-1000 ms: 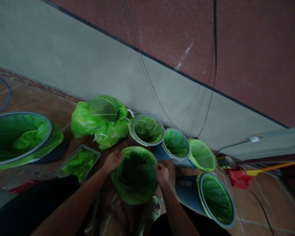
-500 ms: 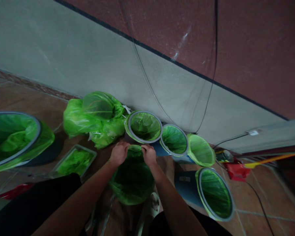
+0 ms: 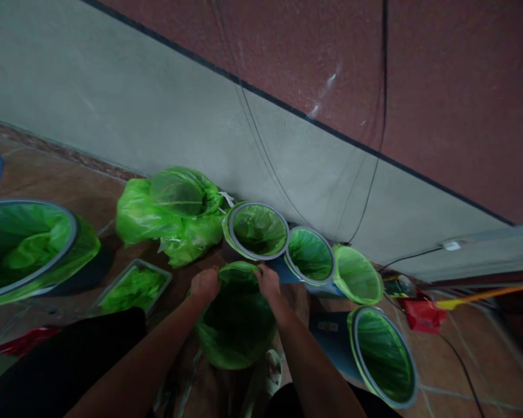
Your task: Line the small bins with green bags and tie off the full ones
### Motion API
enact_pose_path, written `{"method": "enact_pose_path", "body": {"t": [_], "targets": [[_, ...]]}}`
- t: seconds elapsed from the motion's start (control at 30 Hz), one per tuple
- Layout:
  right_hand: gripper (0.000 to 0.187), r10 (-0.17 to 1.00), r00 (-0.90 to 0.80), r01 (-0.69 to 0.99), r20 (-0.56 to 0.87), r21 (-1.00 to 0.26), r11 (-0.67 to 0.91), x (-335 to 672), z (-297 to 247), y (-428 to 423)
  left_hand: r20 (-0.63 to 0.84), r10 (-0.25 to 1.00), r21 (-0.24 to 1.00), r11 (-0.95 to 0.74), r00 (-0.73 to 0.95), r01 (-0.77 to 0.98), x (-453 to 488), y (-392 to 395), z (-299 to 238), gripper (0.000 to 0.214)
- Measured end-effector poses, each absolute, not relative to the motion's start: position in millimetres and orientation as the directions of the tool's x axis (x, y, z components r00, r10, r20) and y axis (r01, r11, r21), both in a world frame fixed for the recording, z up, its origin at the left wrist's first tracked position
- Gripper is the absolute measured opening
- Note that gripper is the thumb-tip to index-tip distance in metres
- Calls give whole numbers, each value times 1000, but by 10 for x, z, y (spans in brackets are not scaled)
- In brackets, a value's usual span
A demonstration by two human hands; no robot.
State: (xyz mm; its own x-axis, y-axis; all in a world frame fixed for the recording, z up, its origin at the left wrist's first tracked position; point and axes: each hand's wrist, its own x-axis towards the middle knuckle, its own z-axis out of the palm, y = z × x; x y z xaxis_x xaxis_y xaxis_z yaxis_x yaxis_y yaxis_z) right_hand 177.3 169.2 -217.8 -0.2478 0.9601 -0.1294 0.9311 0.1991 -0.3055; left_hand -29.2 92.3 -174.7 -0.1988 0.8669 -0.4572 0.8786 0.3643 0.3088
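A green trash bag [image 3: 237, 360] lines a bin between my feet, its mouth open toward me and its inside dark. My left hand [image 3: 206, 285] pinches the bag's far edge on the left. On the right of that edge, my right hand [image 3: 268, 281] grips it with closed fingers. The stretch of edge between both hands is pulled taut. The bin under the bag is mostly hidden. Just beyond my hands stands a lined bin with a grey rim ring [image 3: 258, 255].
More lined bins stand right: one blue-green [image 3: 309, 253], one pale [image 3: 358, 274], one tilted [image 3: 383, 357]. Left are a large lined bin [image 3: 74, 232], filled green bags [image 3: 148, 212] and a clear tub of green bags [image 3: 135, 288]. A red dustpan [image 3: 425, 315] lies right. Wall cables hang behind.
My hands have moved apart, the left one going left, and the bag's far edge between them is spread wider. The view has shifted slightly.
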Motion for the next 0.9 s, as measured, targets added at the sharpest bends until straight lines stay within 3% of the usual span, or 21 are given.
{"method": "enact_pose_path", "body": {"t": [0.13, 0.33, 0.57, 0.73, 0.9], "targets": [[21, 988, -84, 910, -127, -414, 25, 1983, -2154, 1552, -485, 840, 352, 441, -242, 825, -454, 918, -1672, 65], [25, 967, 191, 853, -168, -459, -248, 2102, -2235, 909, -477, 819, 410, 527, -318, 744, -700, 999, -1708, 77], [26, 932, 195, 716, -305, -605, -348, 2093, -2242, 375, -425, 857, 519, 494, -290, 698, -674, 1112, -1751, 56], [46, 978, 184, 771, -100, -602, -207, 1957, -2022, 786, -419, 868, 530, 473, -267, 704, -647, 1119, -1751, 37], [27, 997, -70, 796, -32, -605, 37, 1576, -2019, 1289, -397, 876, 534, 462, -273, 708, -617, 1086, -1747, 27]]}}
